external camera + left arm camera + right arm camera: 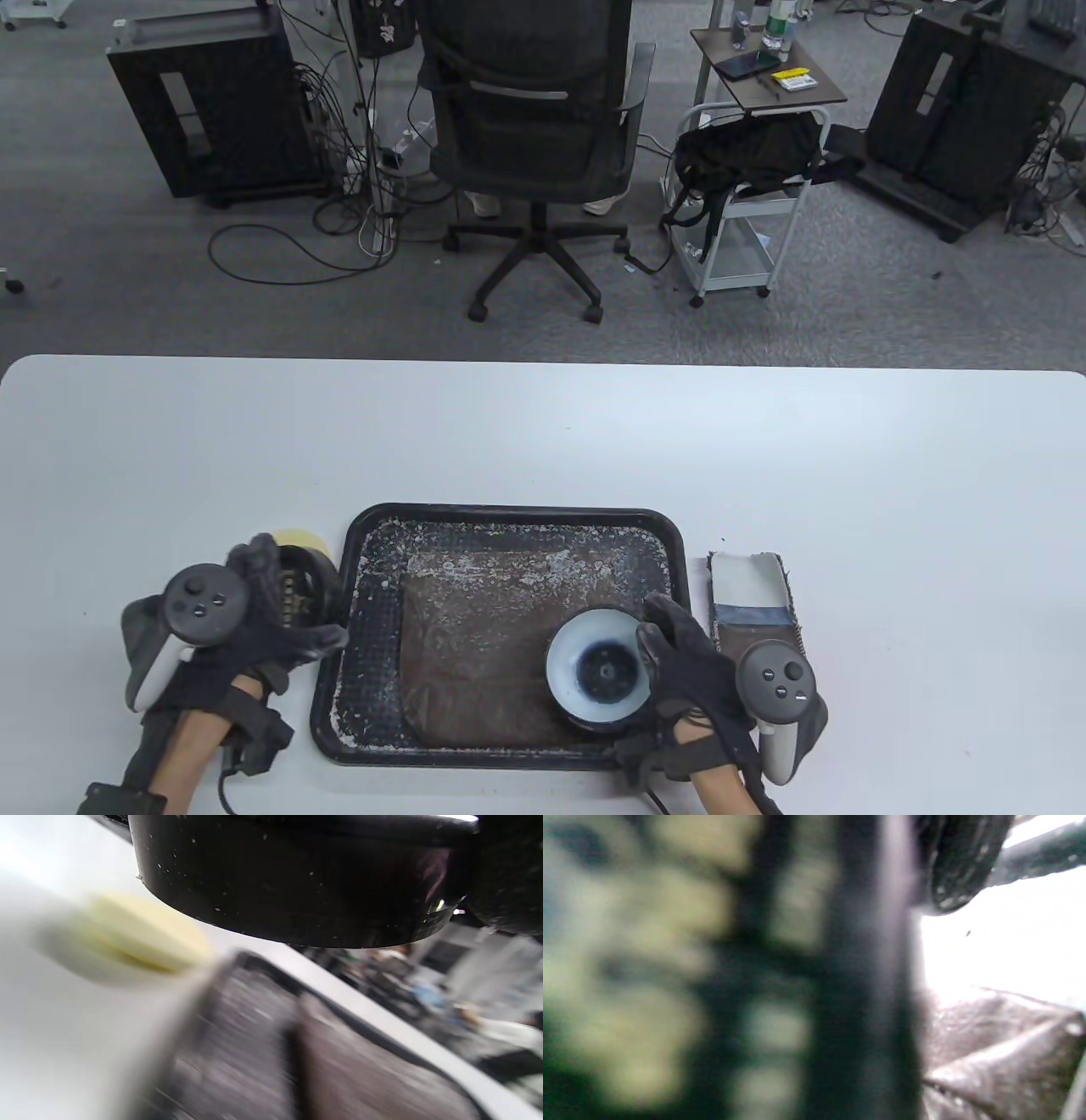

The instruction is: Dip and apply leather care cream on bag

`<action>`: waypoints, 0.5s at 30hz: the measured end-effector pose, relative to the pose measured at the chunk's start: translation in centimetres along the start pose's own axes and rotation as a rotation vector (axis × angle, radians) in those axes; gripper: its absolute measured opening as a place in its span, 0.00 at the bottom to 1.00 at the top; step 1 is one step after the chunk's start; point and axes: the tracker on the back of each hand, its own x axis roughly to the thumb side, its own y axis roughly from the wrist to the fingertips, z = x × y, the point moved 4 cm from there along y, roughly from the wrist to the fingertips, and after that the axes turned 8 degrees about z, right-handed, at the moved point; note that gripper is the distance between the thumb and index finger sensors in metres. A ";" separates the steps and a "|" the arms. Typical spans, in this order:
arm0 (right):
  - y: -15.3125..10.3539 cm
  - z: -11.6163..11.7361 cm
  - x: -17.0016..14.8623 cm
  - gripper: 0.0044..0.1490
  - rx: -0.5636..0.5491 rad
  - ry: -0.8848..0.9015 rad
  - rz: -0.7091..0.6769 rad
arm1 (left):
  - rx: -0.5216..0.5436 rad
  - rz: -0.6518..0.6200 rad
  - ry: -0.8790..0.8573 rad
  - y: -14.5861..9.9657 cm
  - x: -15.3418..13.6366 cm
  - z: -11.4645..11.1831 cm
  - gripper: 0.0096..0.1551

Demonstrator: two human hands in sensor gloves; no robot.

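A flat brown leather bag (475,645) lies in a black tray (501,512) speckled with white residue. My right hand (670,645) grips an open cream jar (598,666) that stands on the bag's right part, its pale inside facing up. In the right wrist view the jar (712,967) is a close blur beside the bag (1001,1052). My left hand (271,611) holds a round black lid (297,594) just left of the tray. The lid (297,878) hangs above the table in the left wrist view. A yellow sponge (293,541) lies behind it.
A folded cloth (751,594), white, blue and brown, lies on the table right of the tray. The white table (543,424) stretches away beyond the tray. An office chair (534,144) and a cart (747,195) stand on the floor behind it.
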 end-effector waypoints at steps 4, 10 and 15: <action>-0.4 0.9 0.6 0.41 0.023 -0.004 -0.024 | -0.067 -0.200 -0.075 -2.2 5.9 -4.2 0.77; -1.3 2.7 1.6 0.41 0.070 -0.013 -0.068 | -0.084 -0.373 -0.020 -4.4 10.5 -8.8 0.77; -2.0 4.5 2.1 0.42 0.118 -0.036 -0.089 | -0.146 -0.452 -0.039 -5.2 12.0 -11.4 0.77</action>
